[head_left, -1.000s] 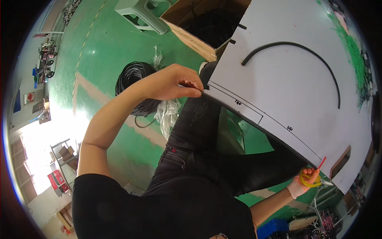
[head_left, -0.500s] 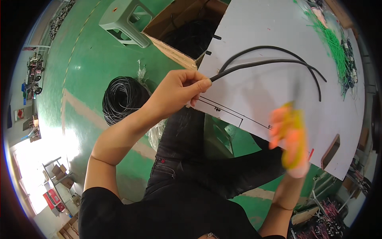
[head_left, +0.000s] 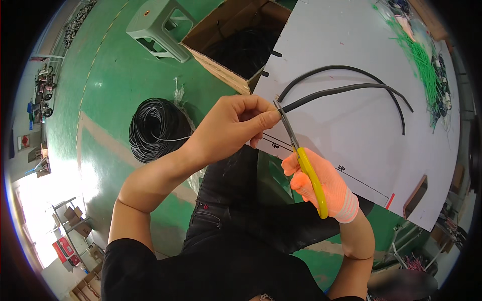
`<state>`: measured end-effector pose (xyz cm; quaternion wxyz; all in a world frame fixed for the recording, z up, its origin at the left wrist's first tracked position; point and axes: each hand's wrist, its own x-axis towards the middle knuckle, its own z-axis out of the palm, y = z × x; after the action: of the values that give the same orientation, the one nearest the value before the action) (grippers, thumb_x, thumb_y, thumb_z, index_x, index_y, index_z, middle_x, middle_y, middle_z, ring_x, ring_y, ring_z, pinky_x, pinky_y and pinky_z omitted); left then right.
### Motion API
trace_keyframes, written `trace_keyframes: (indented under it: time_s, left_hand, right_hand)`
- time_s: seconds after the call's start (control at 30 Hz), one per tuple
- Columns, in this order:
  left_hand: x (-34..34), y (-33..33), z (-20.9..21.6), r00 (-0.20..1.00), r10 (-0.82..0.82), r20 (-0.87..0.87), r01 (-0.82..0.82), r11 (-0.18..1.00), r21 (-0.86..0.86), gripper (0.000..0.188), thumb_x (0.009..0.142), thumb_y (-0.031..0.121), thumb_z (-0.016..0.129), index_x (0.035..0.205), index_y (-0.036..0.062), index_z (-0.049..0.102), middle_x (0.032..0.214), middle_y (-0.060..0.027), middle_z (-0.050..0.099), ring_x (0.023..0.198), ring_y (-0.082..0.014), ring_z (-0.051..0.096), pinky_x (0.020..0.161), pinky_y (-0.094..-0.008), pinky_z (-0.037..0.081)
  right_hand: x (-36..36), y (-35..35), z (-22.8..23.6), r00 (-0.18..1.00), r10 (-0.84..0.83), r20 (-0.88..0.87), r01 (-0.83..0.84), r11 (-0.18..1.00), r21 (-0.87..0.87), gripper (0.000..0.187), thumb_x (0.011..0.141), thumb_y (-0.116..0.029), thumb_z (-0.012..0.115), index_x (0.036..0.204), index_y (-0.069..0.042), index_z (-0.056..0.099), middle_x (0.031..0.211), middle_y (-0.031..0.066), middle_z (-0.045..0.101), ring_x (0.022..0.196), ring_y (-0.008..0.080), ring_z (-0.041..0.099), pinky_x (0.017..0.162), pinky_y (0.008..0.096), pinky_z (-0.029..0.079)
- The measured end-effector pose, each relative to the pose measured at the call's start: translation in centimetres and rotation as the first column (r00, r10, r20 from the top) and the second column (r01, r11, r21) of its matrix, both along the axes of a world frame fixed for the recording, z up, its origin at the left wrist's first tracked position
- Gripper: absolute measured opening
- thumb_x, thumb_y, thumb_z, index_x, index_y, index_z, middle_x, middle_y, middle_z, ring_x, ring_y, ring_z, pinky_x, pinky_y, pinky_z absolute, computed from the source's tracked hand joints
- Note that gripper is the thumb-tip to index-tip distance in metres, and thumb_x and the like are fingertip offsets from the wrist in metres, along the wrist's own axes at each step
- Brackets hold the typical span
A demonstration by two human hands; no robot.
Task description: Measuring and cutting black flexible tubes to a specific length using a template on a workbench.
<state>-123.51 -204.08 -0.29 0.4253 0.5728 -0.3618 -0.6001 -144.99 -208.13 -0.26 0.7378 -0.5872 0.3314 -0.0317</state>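
Pinching the black tube point(head_left: 331, 93) at the white surface point(head_left: 351, 45) edge, the left hand point(head_left: 226, 125) fingers stay shut tight; the right hand point(head_left: 321, 183) grips yellow scissors point(head_left: 301, 160); blades so close could nick a fingertip

Two black tubes point(head_left: 346, 90), one pair of yellow scissors point(head_left: 307, 170), one wire coil point(head_left: 155, 128), one stool point(head_left: 163, 22), perhaps one cardboard box point(head_left: 226, 70).

Our right hand point(head_left: 321, 185), far off at the table's right edge a second ago, now sits close beside our left hand point(head_left: 231, 125), and its yellow scissors point(head_left: 301, 160) have their blades at the black tube point(head_left: 346, 90) just by our left fingertips. A second tube point(head_left: 351, 70) now lies curved beside it.
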Motion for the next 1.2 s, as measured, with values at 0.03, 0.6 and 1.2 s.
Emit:
trace_keyframes:
  time_s: [0.03,0.6,1.2]
  left_hand:
    - [0.0,0.0,0.0,1.000,-0.003,-0.005,0.003,1.000,-0.004,0.021,0.088,0.020,0.059,0.087,-0.0010,0.058,0.073,0.0009,0.051,0.058,-0.0043,0.047,0.052,-0.0181,0.040]
    - [-0.6,1.6,0.8,0.963,-0.068,0.261,0.126,0.969,-0.213,0.022,0.090,0.015,0.053,0.104,0.0003,0.059,0.078,0.0018,0.050,0.066,-0.0032,0.044,0.058,-0.0165,0.036]
    - [5.0,8.3,-4.0,0.796,-0.367,0.481,0.407,0.913,0.024,0.012,0.073,0.002,0.065,0.084,-0.0017,0.063,0.072,-0.0035,0.056,0.065,-0.0107,0.050,0.060,-0.0231,0.039]
  right_hand:
    - [0.0,0.0,0.0,1.000,0.000,0.000,0.000,1.000,-0.002,0.060,0.077,-0.058,0.059,0.097,-0.002,0.048,0.078,0.0009,0.047,0.056,0.0056,0.041,0.049,0.0189,0.037]
    - [0.5,2.1,-2.4,0.797,-0.581,0.164,0.582,0.812,0.044,0.021,0.081,-0.016,0.060,0.090,0.002,0.055,0.053,0.0009,0.047,0.041,0.0088,0.046,0.039,0.0202,0.035]
    - [-14.4,7.6,-7.0,-0.299,-0.917,0.265,0.954,-0.284,0.096,0.014,0.084,-0.014,0.056,0.086,-0.001,0.050,0.064,0.0041,0.049,0.048,0.0122,0.046,0.042,0.0225,0.037]
